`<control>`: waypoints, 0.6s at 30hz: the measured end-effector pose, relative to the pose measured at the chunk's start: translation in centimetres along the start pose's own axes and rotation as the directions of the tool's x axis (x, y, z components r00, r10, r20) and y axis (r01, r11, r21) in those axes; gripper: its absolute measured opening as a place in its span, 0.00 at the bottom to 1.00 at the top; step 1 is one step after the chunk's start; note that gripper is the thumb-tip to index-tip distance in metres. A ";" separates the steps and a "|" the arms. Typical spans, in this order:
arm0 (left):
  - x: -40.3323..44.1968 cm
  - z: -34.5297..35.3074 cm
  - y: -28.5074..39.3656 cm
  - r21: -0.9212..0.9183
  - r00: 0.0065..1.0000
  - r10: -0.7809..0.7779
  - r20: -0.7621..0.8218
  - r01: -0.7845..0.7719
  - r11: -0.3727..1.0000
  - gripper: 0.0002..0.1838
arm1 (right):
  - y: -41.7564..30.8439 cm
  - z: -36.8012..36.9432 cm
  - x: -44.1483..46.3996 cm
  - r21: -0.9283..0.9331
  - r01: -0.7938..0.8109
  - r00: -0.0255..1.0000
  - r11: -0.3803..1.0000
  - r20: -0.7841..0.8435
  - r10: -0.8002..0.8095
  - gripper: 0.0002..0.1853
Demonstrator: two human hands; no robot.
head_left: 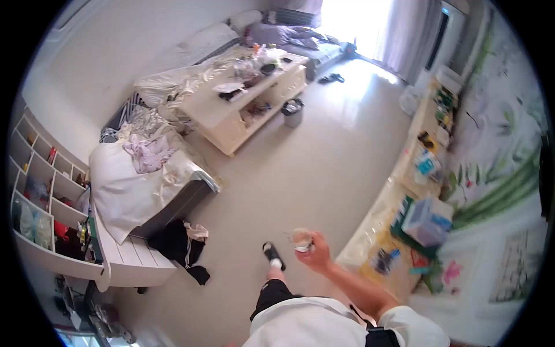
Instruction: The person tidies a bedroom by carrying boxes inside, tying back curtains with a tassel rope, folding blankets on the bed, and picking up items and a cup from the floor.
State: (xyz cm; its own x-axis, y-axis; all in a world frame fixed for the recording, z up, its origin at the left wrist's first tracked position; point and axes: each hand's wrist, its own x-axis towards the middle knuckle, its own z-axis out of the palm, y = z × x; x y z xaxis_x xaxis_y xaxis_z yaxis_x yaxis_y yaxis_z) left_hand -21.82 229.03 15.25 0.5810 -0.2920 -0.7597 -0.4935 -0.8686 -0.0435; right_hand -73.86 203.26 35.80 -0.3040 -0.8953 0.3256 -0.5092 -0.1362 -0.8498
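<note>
A small, pale, see-through cup (302, 238) is held out over the floor near the bottom middle of the head view. The fingers of my right hand (317, 252) are wrapped round its right side. What the cup contains is too small to tell. Below and left of it, my foot in a dark sandal (273, 255) stands on the tiled floor. My left hand does not show.
At the left are a covered sofa (127, 191), dark clothes (179, 246) on the floor and shelves (63, 188). Beyond stand a cluttered coffee table (208, 118) and a bin (293, 115). A low cabinet (399, 185) bearing boxes runs along the right wall.
</note>
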 end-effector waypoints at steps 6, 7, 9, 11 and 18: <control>15.8 -7.4 29.7 0.003 0.989 0.147 -0.015 -0.147 0.989 0.16 | 5.4 9.0 22.3 -0.071 -0.046 0.999 0.996 -0.018 0.045 0.22; 18.1 -8.5 37.4 -0.003 0.969 0.246 -0.027 -0.246 0.969 0.16 | 5.9 9.7 27.0 -0.047 -0.037 0.997 0.998 -0.069 0.034 0.22; 12.5 -14.4 56.0 0.002 0.874 0.485 0.011 -0.485 0.874 0.22 | 6.9 12.0 35.6 0.051 0.003 0.993 0.999 -0.115 0.002 0.21; 7.7 -19.0 70.2 -0.247 0.772 0.612 -0.169 -0.635 0.732 0.20 | 8.3 14.2 43.6 0.497 -0.246 0.960 0.832 0.007 0.280 0.20; 4.5 -29.5 98.1 -0.490 0.439 0.876 -0.202 -0.819 0.298 0.15 | 22.6 24.2 70.6 -0.074 -0.081 0.977 0.994 -0.205 0.064 0.22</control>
State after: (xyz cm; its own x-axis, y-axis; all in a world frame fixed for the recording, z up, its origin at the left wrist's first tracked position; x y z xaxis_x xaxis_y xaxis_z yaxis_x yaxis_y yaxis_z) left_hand -48.54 130.70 26.74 -0.0467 -0.9695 -0.2405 -0.3061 -0.2153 0.9273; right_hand -87.38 126.73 29.59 -0.4949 -0.7960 0.3485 -0.5410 -0.0316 -0.8404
